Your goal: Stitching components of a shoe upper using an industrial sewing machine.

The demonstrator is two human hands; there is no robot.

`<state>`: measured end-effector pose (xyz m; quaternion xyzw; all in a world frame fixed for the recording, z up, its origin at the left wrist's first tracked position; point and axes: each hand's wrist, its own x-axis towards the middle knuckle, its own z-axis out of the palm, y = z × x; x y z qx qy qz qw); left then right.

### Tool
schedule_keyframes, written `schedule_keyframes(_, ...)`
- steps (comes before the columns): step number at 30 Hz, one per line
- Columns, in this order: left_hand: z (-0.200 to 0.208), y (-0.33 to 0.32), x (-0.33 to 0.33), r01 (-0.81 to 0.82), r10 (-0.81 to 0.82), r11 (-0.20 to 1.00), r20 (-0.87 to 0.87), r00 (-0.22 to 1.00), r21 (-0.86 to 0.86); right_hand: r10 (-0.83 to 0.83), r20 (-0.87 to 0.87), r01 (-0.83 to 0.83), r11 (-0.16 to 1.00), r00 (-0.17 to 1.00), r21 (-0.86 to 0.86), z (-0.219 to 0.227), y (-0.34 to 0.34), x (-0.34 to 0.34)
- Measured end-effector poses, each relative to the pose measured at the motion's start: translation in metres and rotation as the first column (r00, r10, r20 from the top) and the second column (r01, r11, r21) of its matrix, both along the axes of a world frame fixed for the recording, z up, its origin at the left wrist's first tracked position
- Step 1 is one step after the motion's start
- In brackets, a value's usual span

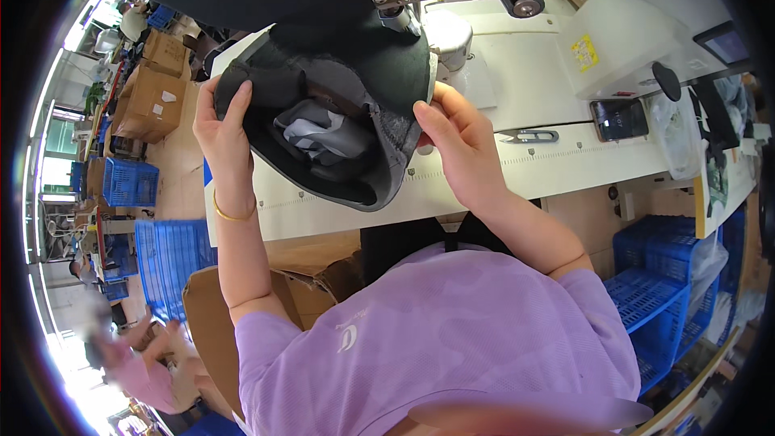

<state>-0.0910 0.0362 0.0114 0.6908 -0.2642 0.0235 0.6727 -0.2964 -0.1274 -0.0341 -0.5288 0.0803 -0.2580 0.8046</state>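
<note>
A black fabric piece (363, 182), shaped like a deep pouch with an opening toward me, is stretched between my hands. Crumpled grey and black material (323, 133) shows inside it. My left hand (226, 125) grips its left edge, thumb on top and fingers curled behind. On the right side, my right hand (462, 141) pinches the edge between thumb and fingers. The far edge of the fabric lies at the sewing machine (395, 16), under its needle area; the exact contact is hidden. Thread snips (529, 136) lie on the table to the right of my right hand.
A dark phone (619, 119) lies farther right on the white sewing table (517, 173), near a clear plastic bag (676, 133). Blue crates (654, 299) stand at lower right, others (169, 262) at left. An open cardboard box (214, 315) is beside me. Another person (145, 367) is at lower left.
</note>
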Motion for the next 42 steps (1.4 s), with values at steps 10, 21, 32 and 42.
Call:
schedule_keyframes(10, -0.004, -0.003, -0.005, -0.021, 0.026, 0.999, 0.101, 0.995, -0.048, -0.035, 0.007, 0.035, 0.991, 0.999, -0.132, 0.000, -0.010, 0.006)
schedule_keyframes(21, -0.004, 0.009, -0.013, 0.025, -0.011, 0.988, 0.092, 0.996, -0.153, -0.132, -0.058, 0.120, 0.977, 0.989, -0.177, 0.002, -0.023, 0.011)
schedule_keyframes(32, -0.007, -0.002, 0.002, 0.015, 0.000, 0.987, 0.089, 0.996, -0.160, -0.190, -0.092, 0.153, 0.937, 0.977, -0.314, 0.007, -0.021, 0.011)
schedule_keyframes(42, -0.007, -0.002, 0.001, 0.020, -0.006, 0.983, 0.078, 0.997, -0.184, -0.245, -0.079, 0.199, 0.905, 0.966, -0.377, 0.001, -0.010, 0.001)
